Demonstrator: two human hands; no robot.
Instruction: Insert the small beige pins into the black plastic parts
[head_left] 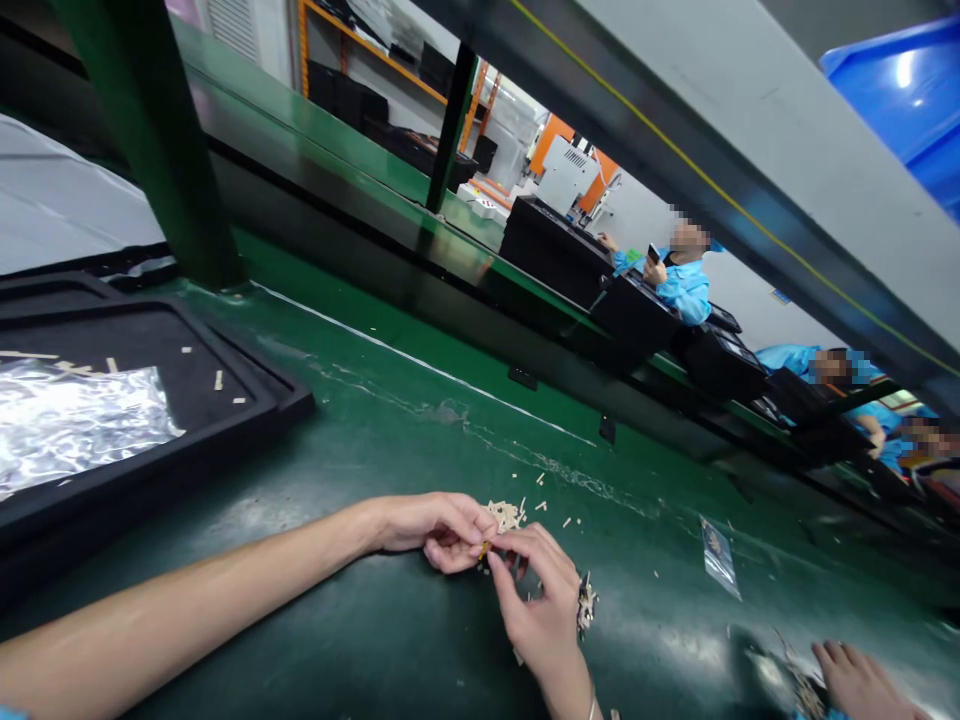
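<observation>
My left hand (454,530) and my right hand (544,595) meet just above the green tabletop (360,620), fingertips pinched together. Between them shows a small orange-yellow piece (484,549), mostly covered by the fingers, so its kind is unclear. Right behind the fingers lies a loose heap of small beige strips (508,514), with a few scattered around it. Beside my right hand is a heap of small dark and shiny pieces (586,604), partly hidden by that hand.
On the left, a black tray (255,395) holds a shiny silver bag (82,420) and loose strips. A small clear bag (720,558) lies to the right. Another person's hand (862,680) rests near a pile at lower right. A green post (161,150) rises behind the tray.
</observation>
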